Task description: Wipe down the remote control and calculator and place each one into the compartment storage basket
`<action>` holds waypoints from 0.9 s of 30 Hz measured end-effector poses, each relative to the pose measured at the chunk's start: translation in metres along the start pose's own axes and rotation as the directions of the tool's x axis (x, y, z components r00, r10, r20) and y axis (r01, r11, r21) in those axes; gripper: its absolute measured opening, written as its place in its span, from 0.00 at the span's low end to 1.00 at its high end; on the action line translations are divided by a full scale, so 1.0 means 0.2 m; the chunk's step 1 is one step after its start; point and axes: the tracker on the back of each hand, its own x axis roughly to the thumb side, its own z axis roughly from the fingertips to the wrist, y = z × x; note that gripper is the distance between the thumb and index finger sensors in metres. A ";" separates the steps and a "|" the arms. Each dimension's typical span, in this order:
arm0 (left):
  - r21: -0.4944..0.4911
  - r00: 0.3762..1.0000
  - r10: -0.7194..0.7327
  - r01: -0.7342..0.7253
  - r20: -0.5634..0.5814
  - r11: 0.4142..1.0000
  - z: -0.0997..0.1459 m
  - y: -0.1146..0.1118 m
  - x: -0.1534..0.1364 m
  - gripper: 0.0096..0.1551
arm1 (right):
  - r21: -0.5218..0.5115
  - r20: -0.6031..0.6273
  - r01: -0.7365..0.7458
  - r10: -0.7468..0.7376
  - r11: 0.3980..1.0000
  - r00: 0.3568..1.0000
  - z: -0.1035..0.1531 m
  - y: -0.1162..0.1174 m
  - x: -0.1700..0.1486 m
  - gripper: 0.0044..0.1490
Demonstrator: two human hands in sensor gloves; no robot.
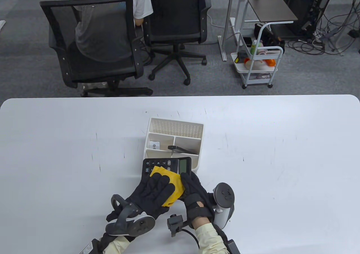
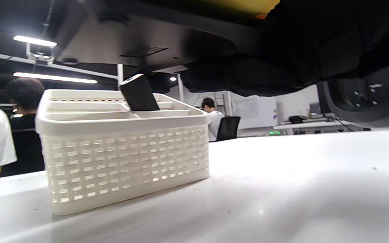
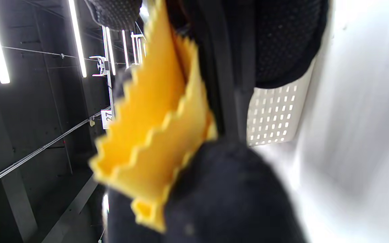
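Observation:
The black calculator (image 1: pixel 168 164) is held just in front of the white compartment basket (image 1: pixel 175 122), display end to the right. My right hand (image 1: pixel 191 184) grips its right edge. A yellow cloth (image 1: pixel 172 187) lies over its near part, and my left hand (image 1: pixel 158 187) presses on the cloth with fingers laid fairly flat. The black remote control (image 1: pixel 181 149) leans in the basket's right middle compartment. In the left wrist view the remote control (image 2: pixel 138 92) sticks up out of the basket (image 2: pixel 127 158). The right wrist view shows the folded cloth (image 3: pixel 154 135) against dark gloves, blurred.
A small white item (image 1: pixel 154 145) sits in the basket's left compartment. The white table (image 1: pixel 281 158) stretches wide on both sides. Beyond its far edge stand office chairs (image 1: pixel 92 40), a seated person and a white cart (image 1: pixel 258 65).

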 end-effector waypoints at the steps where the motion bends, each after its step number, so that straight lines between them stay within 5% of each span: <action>1: 0.000 1.000 -0.003 0.003 -0.024 1.000 0.00 0.00 -0.02 0.34 | -0.010 0.009 0.003 -0.003 1.000 1.000 0.00 0.00 0.00 0.41; 5: -0.005 0.989 0.034 -0.035 -0.143 0.999 0.02 0.01 -0.07 0.34 | -0.021 0.020 0.052 -0.052 0.998 0.998 -0.01 -0.01 0.00 0.41; 11: -0.015 0.999 -0.036 0.036 -0.030 0.999 -0.01 0.00 0.03 0.34 | 0.021 0.019 0.018 -0.018 1.000 1.000 -0.01 0.02 -0.02 0.41; 21: 0.015 0.987 -0.002 0.005 -0.158 1.000 0.03 0.05 -0.09 0.34 | 0.020 0.045 0.049 -0.049 0.999 0.998 0.00 0.00 0.00 0.41; 27: 0.005 0.998 -0.022 0.023 -0.056 1.000 0.02 0.04 -0.01 0.34 | 0.041 0.075 -0.010 0.007 0.999 0.997 0.00 0.03 0.00 0.40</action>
